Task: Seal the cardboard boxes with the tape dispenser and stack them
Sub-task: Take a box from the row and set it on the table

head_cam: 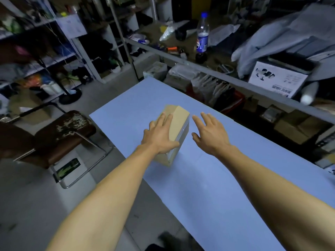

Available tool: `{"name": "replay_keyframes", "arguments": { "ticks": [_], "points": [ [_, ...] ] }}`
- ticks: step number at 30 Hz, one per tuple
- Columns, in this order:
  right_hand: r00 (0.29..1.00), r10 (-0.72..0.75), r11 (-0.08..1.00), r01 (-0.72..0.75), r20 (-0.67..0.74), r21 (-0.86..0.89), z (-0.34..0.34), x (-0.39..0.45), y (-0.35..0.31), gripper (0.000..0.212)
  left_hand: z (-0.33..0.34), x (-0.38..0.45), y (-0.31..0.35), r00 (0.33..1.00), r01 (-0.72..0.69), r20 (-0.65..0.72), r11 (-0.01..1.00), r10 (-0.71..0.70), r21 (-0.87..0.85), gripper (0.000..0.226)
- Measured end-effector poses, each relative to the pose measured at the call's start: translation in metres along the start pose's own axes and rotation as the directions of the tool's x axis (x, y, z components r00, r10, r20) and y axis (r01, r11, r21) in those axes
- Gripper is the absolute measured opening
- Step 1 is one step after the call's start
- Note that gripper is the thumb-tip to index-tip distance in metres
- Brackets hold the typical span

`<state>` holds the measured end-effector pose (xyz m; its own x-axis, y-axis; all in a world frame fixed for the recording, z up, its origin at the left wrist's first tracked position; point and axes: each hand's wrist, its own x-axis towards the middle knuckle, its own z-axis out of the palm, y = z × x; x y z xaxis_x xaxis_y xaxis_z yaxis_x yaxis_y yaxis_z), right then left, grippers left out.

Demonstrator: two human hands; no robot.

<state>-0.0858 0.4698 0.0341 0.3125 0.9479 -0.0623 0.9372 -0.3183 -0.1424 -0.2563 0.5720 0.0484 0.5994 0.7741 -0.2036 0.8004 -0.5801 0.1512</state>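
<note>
one box [178, 124] at frame centre looks taped already; my left hand [159, 134] presses flat on it, right hand [208, 133] spread beside. no dispenser visible, stacking remains.

Two bare forearms reach in from the near edge of the view, with no sleeves, cuffs or gloves on either one. The left hand [160, 134] and the right hand [210, 132] carry no rings, and both wrists are free of watches or bands. The forearms are slim and smooth, without visible markings. Fingernails look short, though they are blurred.
</note>
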Motion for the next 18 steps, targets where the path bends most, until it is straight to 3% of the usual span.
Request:
{"name": "replay_keyframes", "arguments": {
  "ticks": [18],
  "points": [
    [0.999,0.047,0.999,-0.047,-0.003,0.002,0.037,0.151,-0.213,0.068,-0.053,0.080,-0.258,0.999,-0.042,0.000,0.998,0.042,-0.043,0.107]
  ]
}}
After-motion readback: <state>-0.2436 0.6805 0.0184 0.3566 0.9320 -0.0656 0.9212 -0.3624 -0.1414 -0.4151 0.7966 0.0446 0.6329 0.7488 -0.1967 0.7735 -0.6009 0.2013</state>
